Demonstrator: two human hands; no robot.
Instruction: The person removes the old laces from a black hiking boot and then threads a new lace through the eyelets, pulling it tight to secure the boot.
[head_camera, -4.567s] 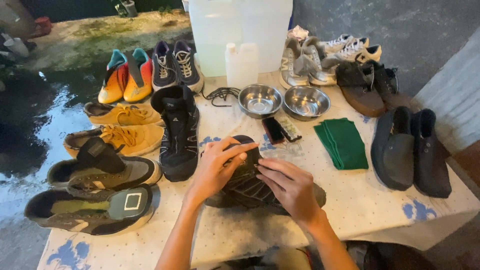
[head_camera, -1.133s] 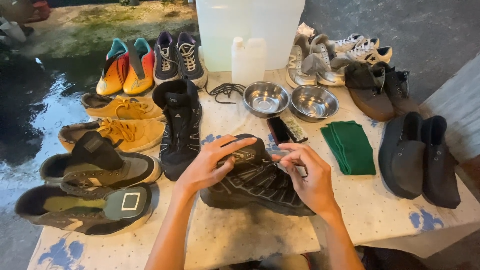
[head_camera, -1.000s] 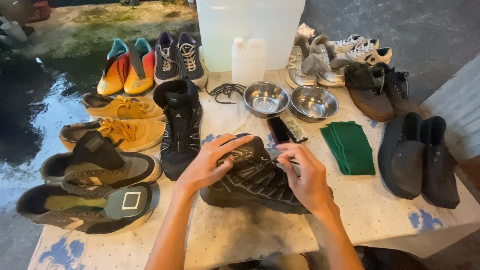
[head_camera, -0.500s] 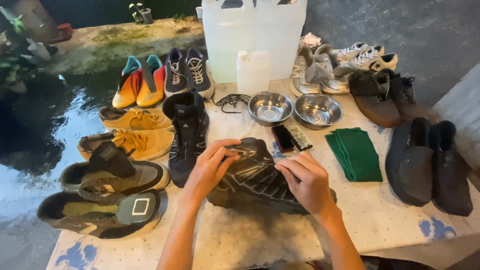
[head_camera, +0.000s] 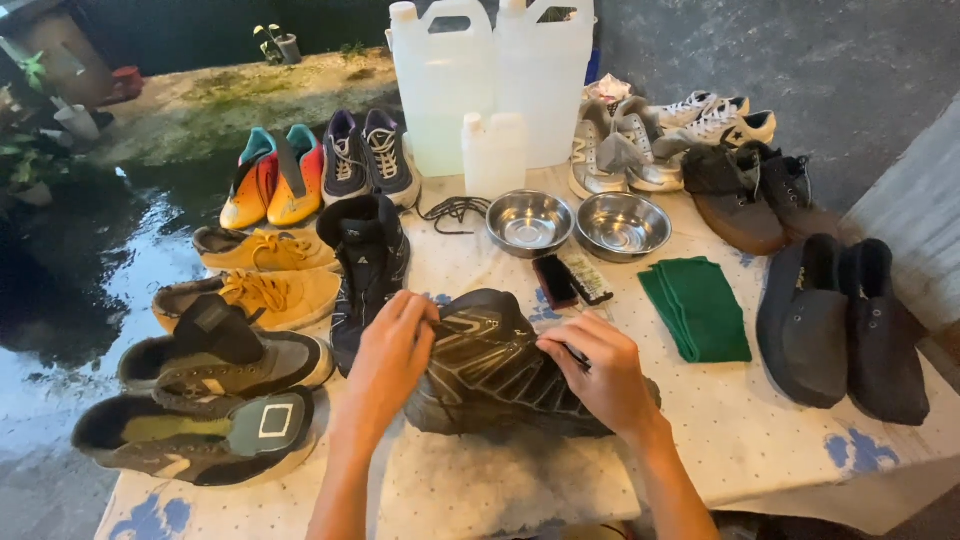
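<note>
Both hands, left hand (head_camera: 392, 345) and right hand (head_camera: 600, 372), still gripped the dark mesh hiking shoe (head_camera: 495, 365), now nearer the table's (head_camera: 800, 440) front edge.

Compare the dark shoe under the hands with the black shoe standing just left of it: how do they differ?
The dark shoe lies across the table, held by the left hand and right hand; the black shoe points away from the person, untouched. The dark shoe sits on a white fuzzy cloth; the black shoe stands on the bare tablecloth. Both are dark, high-cut sports shoes.
</note>
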